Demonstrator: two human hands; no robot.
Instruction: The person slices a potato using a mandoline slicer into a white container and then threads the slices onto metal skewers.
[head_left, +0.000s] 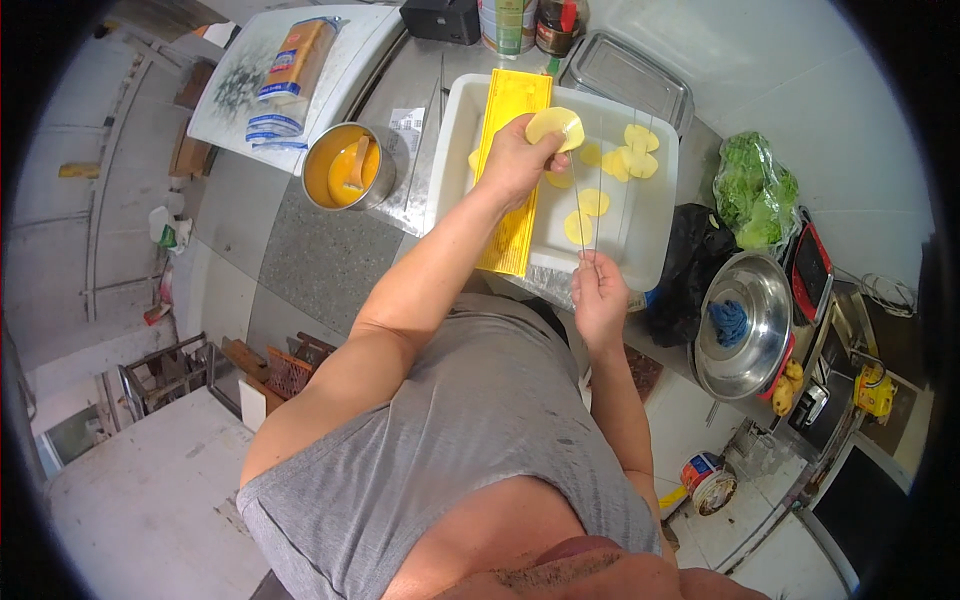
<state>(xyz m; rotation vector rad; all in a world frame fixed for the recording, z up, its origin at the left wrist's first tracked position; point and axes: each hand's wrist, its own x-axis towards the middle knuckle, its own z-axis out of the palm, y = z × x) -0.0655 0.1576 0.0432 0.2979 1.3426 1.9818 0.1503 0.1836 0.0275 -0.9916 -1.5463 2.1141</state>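
Observation:
My left hand (519, 161) pinches a round, pale yellow slice (556, 127), possibly potato, above a white plastic tray (670, 217). In my right hand (600, 289) are the lower ends of two thin metal skewers (598, 187). One skewer reaches up to the held slice; the other points away beside it, its tip free. Several more slices (592, 202) lie in the tray, some overlapping at its right side, where thin skewers also show. A yellow slotted plastic board (517, 101), perhaps a slicer, lies across the tray's left part, under my left hand and wrist.
Left of the tray stands a metal pot (307, 176) of orange-yellow liquid with a wooden-handled tool. Bagged bread (300, 56) lies on a white surface. Lidded container (637, 75) and jars stand behind. Rightward are a black bag (686, 262), bagged lettuce (754, 195), a steel basin (765, 300) and potatoes (783, 394).

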